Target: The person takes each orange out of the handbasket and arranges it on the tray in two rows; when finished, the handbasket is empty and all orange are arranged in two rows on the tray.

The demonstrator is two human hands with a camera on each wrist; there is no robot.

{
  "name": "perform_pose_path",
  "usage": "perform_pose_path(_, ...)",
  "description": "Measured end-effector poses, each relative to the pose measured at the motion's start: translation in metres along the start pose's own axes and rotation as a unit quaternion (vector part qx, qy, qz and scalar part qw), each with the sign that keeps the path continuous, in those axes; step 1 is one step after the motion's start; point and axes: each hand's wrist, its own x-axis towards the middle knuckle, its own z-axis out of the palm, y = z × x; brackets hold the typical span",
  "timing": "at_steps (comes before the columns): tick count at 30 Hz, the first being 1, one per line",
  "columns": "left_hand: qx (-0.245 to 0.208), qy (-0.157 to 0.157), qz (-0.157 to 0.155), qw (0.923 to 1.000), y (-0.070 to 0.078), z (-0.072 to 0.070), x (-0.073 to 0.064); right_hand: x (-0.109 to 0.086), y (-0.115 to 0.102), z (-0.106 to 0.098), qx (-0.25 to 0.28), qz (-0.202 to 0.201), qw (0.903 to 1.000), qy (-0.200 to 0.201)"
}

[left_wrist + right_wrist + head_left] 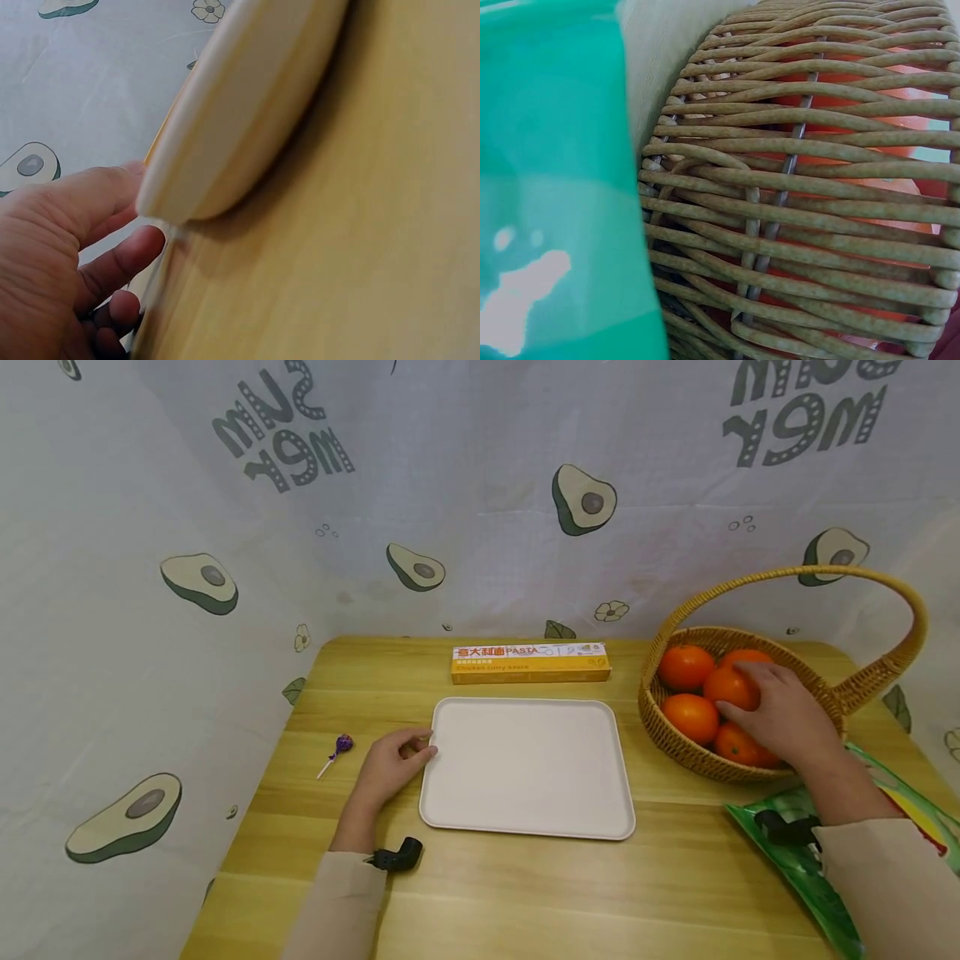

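My left hand (392, 766) is at the left rim of a white rectangular tray (525, 768), thumb and fingertips right at the edge with the fingers loosely bent. From the left wrist view, the tray's rounded corner (225, 112) rises close beside the fingers (124, 259). On the right, my right hand (787, 714) reaches into a wicker basket (678, 760) with a tall handle. Thumb and fingers curl round an orange (729, 688) lying among several others. The right wrist view shows only the woven basket side (802, 187), oranges behind it; the hand is hidden there.
A pasta box (531, 663) lies behind the tray. Left of my left hand is a purple-wrapped lollipop (342, 744). A green plastic bag (795, 839) lies under my right forearm, against the basket. Avocado-print cloth (487, 527) hangs behind the wooden table (480, 893).
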Motion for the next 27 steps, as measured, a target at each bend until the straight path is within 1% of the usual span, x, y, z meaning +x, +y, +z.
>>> perform_pose_path(4, -0.006, 0.012, -0.006, 0.9999, 0.0017, 0.0032, -0.0008, -0.0002, 0.0004, 0.0003, 0.0, 0.003, 1.0, -0.003)
perform_pose_path(9, 0.004, 0.025, -0.003, 0.9997, -0.001, 0.0047, -0.001, -0.0002, -0.0012, 0.0012, 0.001, 0.002, 1.0, -0.003)
perform_pose_path(14, 0.008, 0.029, 0.005, 0.9995, -0.0014, 0.0045, -0.0005, -0.0002, -0.002, 0.0017, -0.002, -0.002, 1.0, 0.002)
perform_pose_path(21, 0.01, 0.035, 0.005, 0.9993, -0.0021, 0.0048, -0.001, -0.0017, -0.0019, 0.0024, 0.0, -0.001, 0.9999, 0.01)
perform_pose_path(24, 0.017, 0.039, 0.008, 0.9991, -0.0028, 0.0058, -0.0008, -0.0037, -0.0037, 0.0011, 0.007, 0.004, 0.9997, 0.025)
perform_pose_path(27, 0.021, 0.043, 0.01, 0.9988, -0.0041, 0.0069, -0.0005, -0.0067, -0.008, -0.0007, 0.017, 0.007, 0.9987, 0.048)
